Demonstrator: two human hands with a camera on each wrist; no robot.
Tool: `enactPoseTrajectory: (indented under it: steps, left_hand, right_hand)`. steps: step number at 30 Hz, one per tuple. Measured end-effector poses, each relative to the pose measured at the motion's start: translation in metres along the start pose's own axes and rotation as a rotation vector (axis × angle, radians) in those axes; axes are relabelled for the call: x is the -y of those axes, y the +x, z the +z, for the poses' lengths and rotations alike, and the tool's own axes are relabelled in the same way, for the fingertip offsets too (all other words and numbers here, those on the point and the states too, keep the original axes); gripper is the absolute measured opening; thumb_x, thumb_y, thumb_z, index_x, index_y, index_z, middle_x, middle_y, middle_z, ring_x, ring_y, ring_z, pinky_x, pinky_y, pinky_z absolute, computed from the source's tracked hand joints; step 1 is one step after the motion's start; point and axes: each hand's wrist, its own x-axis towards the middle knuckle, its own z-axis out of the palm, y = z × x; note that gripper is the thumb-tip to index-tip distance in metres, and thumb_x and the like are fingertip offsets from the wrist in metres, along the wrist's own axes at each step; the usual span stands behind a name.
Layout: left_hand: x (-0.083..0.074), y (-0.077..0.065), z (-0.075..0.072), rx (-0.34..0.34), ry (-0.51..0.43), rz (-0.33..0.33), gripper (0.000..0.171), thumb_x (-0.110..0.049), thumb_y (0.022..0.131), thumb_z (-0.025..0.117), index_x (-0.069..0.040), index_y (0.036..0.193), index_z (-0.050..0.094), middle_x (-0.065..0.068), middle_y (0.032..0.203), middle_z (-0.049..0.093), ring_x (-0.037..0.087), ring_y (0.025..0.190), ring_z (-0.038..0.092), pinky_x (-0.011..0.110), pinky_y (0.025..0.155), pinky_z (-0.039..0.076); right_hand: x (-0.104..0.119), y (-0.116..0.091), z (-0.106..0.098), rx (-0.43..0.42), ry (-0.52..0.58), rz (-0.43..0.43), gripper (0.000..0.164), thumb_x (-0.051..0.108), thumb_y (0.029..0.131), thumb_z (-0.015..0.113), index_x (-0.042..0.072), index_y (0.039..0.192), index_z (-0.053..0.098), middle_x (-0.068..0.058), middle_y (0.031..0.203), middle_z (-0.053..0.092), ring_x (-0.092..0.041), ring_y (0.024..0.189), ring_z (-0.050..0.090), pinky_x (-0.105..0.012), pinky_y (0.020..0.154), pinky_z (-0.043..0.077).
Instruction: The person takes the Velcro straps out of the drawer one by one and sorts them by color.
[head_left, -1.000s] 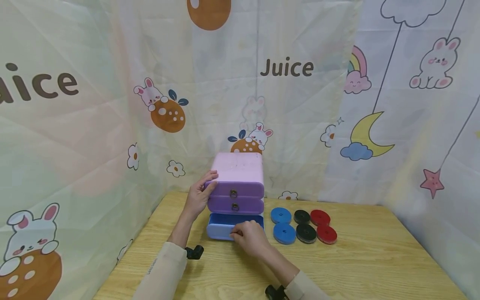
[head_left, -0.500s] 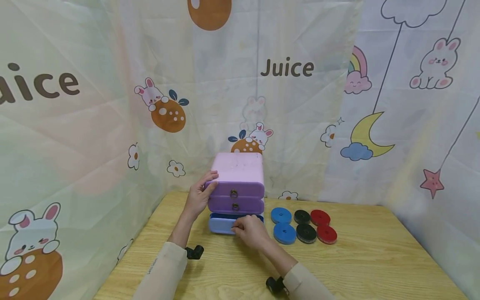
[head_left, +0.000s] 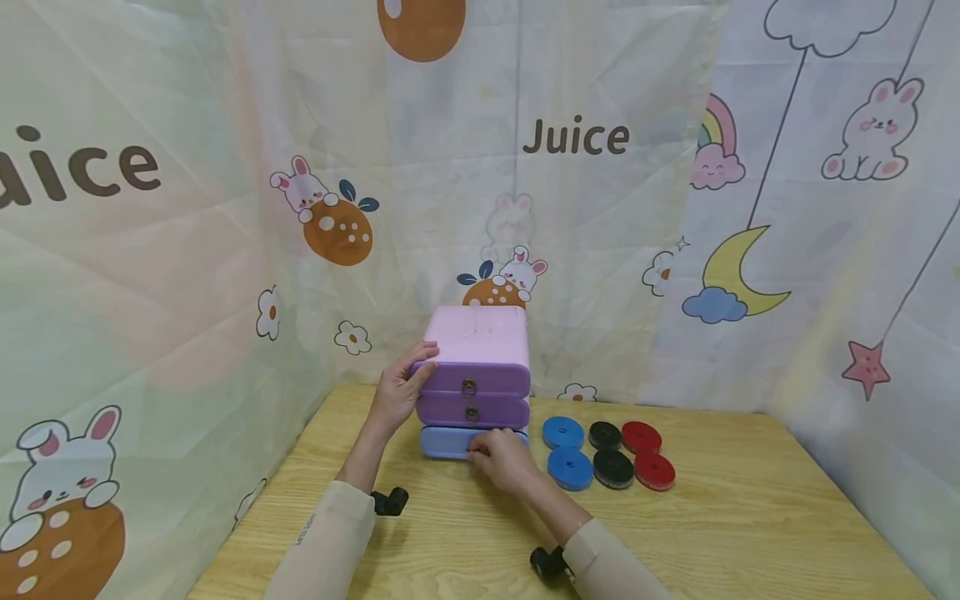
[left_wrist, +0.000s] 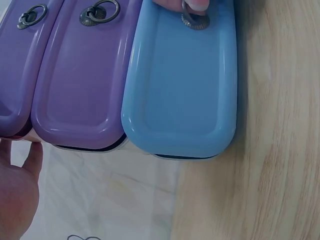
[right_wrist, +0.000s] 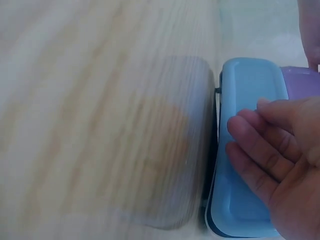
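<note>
A small drawer cabinet (head_left: 480,333) with a pink top stands on the table. Its two purple drawers (head_left: 442,410) sit above a light blue drawer (head_left: 444,443), whose front is almost flush, with a thin dark gap at its edge. My left hand (head_left: 395,396) holds the cabinet's upper left corner, fingers over the top and thumb at the front edge. At the blue drawer's middle, my right hand (head_left: 504,462) pinches the metal ring pull (left_wrist: 196,20). Its fingers partly cover the ring. The other fingers lie in front of the blue front in the right wrist view.
Right of the cabinet lie two rows of flat round rolls: blue (head_left: 570,468), black (head_left: 612,468) and red (head_left: 654,471). Printed cloth (head_left: 420,167) hangs behind and beside the wooden table (head_left: 720,517). A black device (head_left: 547,565) is at the right wrist.
The blue drawer has slid back into the cabinet, so its inside no longer shows. My right hand has moved forward with it; my left hand has stayed in place.
</note>
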Motion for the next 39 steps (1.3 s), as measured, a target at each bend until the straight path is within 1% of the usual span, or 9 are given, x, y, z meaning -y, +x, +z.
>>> enactPoseTrajectory:
  steps: [4,8,15,20,26,30,33,37,39]
  left_hand:
    - [0.0,0.0,0.001,-0.012,-0.002,0.01,0.028,-0.015,0.102,0.067,-0.004,0.127,0.072,0.012,0.147,0.062,0.026,0.153,0.04,0.039,0.128,0.029]
    - [0.001,0.002,0.001,-0.026,0.006,0.003,0.028,-0.013,0.101,0.068,-0.003,0.126,0.072,0.013,0.146,0.063,0.027,0.152,0.042,0.038,0.128,0.03]
    - [0.002,0.006,0.0,-0.02,0.017,0.001,0.028,-0.009,0.1,0.067,0.0,0.127,0.071,0.017,0.145,0.062,0.029,0.153,0.041,0.04,0.127,0.031]
    - [0.0,0.007,0.0,-0.02,0.034,-0.002,0.027,-0.012,0.101,0.067,-0.003,0.125,0.073,0.013,0.144,0.064,0.025,0.151,0.043,0.034,0.127,0.032]
    - [-0.003,0.007,0.002,-0.002,0.027,0.002,0.027,-0.015,0.1,0.068,-0.004,0.124,0.074,0.012,0.143,0.065,0.025,0.152,0.043,0.035,0.127,0.032]
    - [-0.001,0.007,0.005,0.01,0.015,-0.007,0.028,-0.017,0.101,0.068,-0.006,0.126,0.073,0.011,0.146,0.063,0.024,0.153,0.042,0.034,0.126,0.032]
    - [0.001,0.006,0.007,0.015,-0.004,-0.022,0.029,-0.018,0.101,0.068,-0.007,0.127,0.072,0.008,0.149,0.061,0.023,0.153,0.041,0.031,0.126,0.032]
    - [0.0,0.005,0.008,0.018,-0.014,-0.038,0.03,-0.022,0.102,0.068,-0.009,0.129,0.071,0.004,0.153,0.057,0.021,0.153,0.041,0.031,0.126,0.031]
    - [-0.001,0.005,0.008,0.023,-0.009,-0.039,0.032,-0.023,0.103,0.067,-0.01,0.132,0.07,0.003,0.157,0.054,0.022,0.154,0.04,0.035,0.127,0.031]
  right_hand:
    - [-0.002,0.002,0.001,0.012,0.009,0.017,0.008,0.014,0.096,0.075,0.012,0.09,0.08,0.01,0.064,0.064,0.002,0.054,0.052,-0.019,0.053,0.045]
    - [-0.002,0.003,0.001,0.019,0.001,0.024,0.008,0.014,0.096,0.075,0.013,0.092,0.081,0.01,0.066,0.066,0.002,0.057,0.053,-0.019,0.056,0.047]
    - [0.0,0.004,0.001,0.038,0.033,0.018,0.008,0.012,0.096,0.074,0.009,0.091,0.08,0.005,0.068,0.07,0.002,0.057,0.056,-0.019,0.056,0.049]
    - [-0.001,0.006,0.002,0.045,0.079,0.027,0.012,0.008,0.096,0.072,0.005,0.087,0.078,-0.001,0.066,0.072,0.0,0.053,0.058,-0.02,0.052,0.049]
    - [-0.005,0.007,0.003,0.021,0.092,0.052,0.016,0.006,0.098,0.069,0.002,0.085,0.077,-0.006,0.065,0.071,-0.001,0.052,0.058,-0.02,0.052,0.048]
    - [-0.006,0.004,-0.001,0.024,0.095,0.054,0.011,0.007,0.097,0.07,0.003,0.089,0.078,-0.004,0.067,0.071,-0.001,0.054,0.059,-0.021,0.055,0.05]
    - [-0.008,-0.001,-0.007,0.05,0.109,0.051,0.009,0.01,0.097,0.072,0.005,0.098,0.078,-0.003,0.075,0.075,-0.003,0.059,0.063,-0.022,0.058,0.052]
    - [-0.011,-0.009,-0.017,0.078,0.122,0.058,0.018,0.018,0.097,0.073,0.005,0.109,0.077,-0.002,0.091,0.078,-0.004,0.073,0.066,-0.024,0.065,0.055]
    - [-0.012,-0.014,-0.022,0.078,0.129,0.075,0.02,0.02,0.098,0.073,0.007,0.113,0.077,0.0,0.097,0.077,-0.006,0.079,0.067,-0.026,0.068,0.056]
